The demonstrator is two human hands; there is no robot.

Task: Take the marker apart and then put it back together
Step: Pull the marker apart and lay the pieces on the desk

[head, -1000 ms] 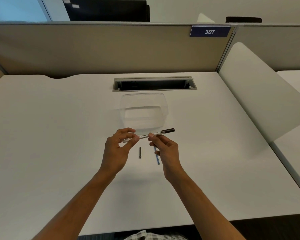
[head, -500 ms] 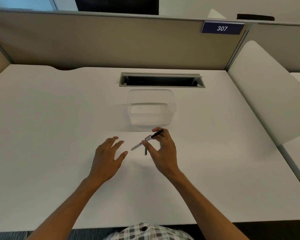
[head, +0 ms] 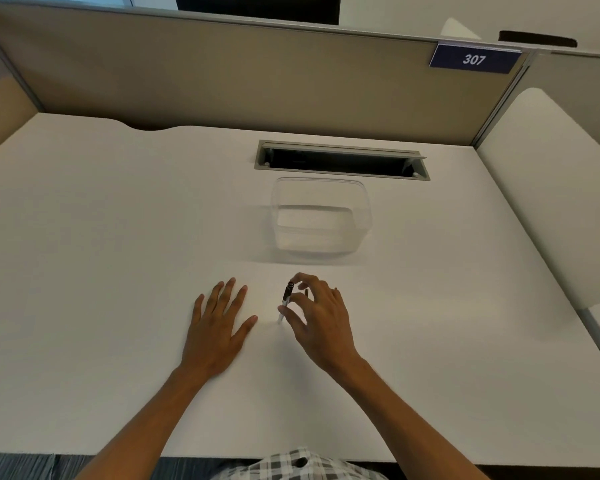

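Observation:
The marker barrel [head: 285,299] is thin and pale with a black end; it stands almost upright, lower tip close to the white desk [head: 118,271]. My right hand [head: 317,320] pinches it between thumb and fingertips. A small dark marker part [head: 306,292] shows just behind the fingers of that hand; whether it lies on the desk I cannot tell. My left hand [head: 219,323] rests flat on the desk, fingers spread, a short way left of the marker and holding nothing. Another loose part seen earlier is hidden now.
A clear plastic container [head: 321,216] stands on the desk beyond my hands. Behind it is an open cable slot [head: 340,160], then a beige partition [head: 222,74] with a "307" sign [head: 474,59]. A white divider panel [head: 551,188] rises at the right.
My left hand let go of the marker and came down flat on the desk. My right hand kept the marker and swung it from lying level to nearly upright, moving down toward the desk.

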